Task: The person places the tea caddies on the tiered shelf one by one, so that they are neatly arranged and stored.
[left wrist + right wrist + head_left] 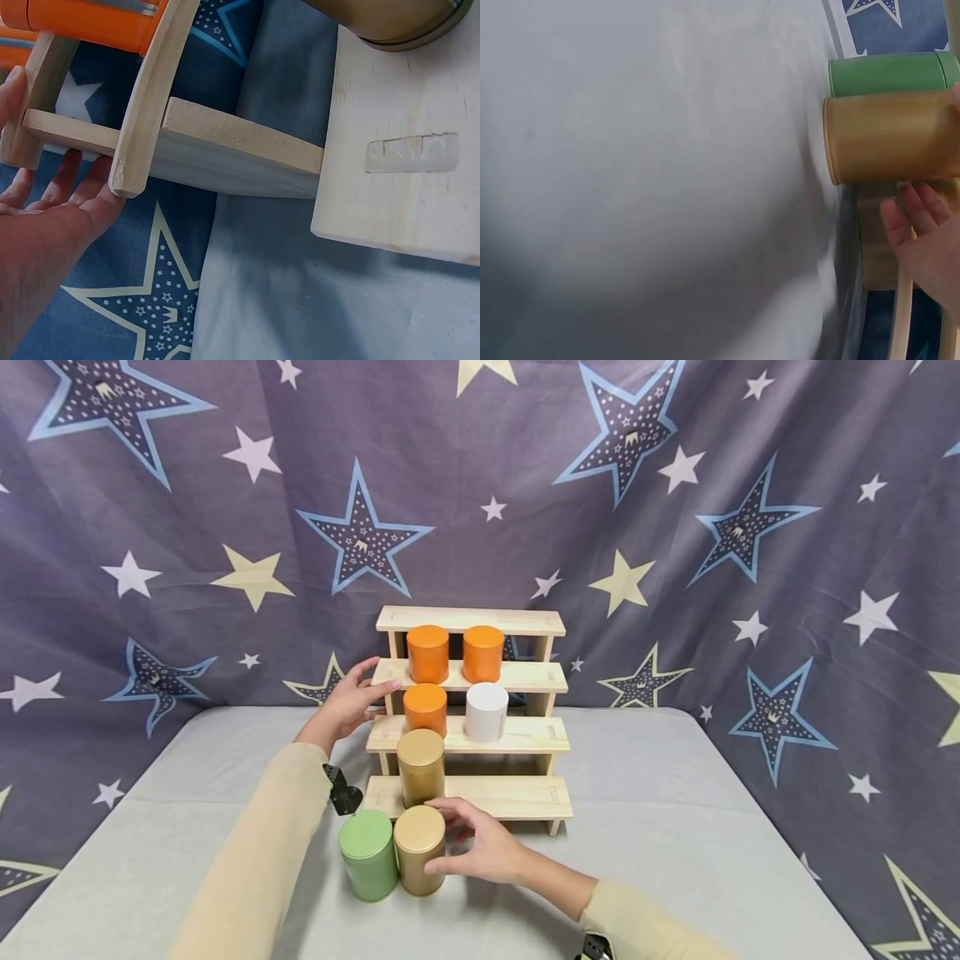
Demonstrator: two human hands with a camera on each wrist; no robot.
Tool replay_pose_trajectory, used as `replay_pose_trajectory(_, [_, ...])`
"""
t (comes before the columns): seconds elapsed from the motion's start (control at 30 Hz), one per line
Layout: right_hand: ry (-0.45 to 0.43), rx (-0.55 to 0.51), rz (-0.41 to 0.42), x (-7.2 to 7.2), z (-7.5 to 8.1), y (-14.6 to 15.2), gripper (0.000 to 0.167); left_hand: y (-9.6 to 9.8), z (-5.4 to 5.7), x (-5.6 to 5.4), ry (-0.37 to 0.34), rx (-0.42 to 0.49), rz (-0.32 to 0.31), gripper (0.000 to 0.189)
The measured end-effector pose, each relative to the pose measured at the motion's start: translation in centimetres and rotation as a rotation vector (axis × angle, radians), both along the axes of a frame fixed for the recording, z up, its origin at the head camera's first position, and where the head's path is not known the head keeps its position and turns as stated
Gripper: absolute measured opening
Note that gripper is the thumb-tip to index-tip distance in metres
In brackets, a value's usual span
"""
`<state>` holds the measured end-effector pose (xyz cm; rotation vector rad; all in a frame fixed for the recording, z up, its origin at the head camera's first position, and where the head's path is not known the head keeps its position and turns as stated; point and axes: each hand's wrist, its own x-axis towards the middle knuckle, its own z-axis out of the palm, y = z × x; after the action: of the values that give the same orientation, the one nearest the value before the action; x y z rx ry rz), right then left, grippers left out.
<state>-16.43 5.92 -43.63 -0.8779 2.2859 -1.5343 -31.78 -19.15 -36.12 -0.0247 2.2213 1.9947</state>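
Note:
A stepped wooden shelf stand (525,797) stands on the table. My left hand (351,702) grips its left end at the second step from the top, thumb above and fingers (94,187) underneath. My right hand (483,843) holds a gold tin (420,852) upright in front of the lowest step, thumb at the front and index finger behind the lid. Its other fingers (915,210) spread beside the tin. Close on the left is a green tin (369,856). Another gold tin (422,768) stands on the lowest step.
Two orange tins (428,656) stand on the second step from the top. One step lower are an orange tin (425,710) and a white tin (486,712). A star-patterned curtain (480,527) hangs behind and beside the grey-covered table (660,835).

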Motion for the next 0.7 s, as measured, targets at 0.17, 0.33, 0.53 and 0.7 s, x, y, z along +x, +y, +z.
replay_pose_trajectory(0.17, [-0.02, -0.025, 0.006, 0.0, 0.0, -0.3, 0.069, 0.0, 0.2, 0.1, 0.0, -0.003, -0.002, 0.086])
replay_pose_trajectory(0.33, [-0.02, -0.049, 0.011, 0.1, -0.4, -0.6, 0.07, 0.2, 1.0, 0.8, -0.016, 0.009, -0.01, 0.086])
replay_pose_trajectory(0.53, [-0.036, -0.075, 0.015, 0.0, -1.0, -1.0, 0.071, 0.3, 1.6, 1.3, -0.019, 0.016, -0.019, 0.085])
replay_pose_trajectory(0.7, [-0.037, -0.074, 0.007, 0.0, -1.1, -1.2, 0.072, 0.1, 0.6, 0.6, -0.004, 0.007, -0.016, 0.086])
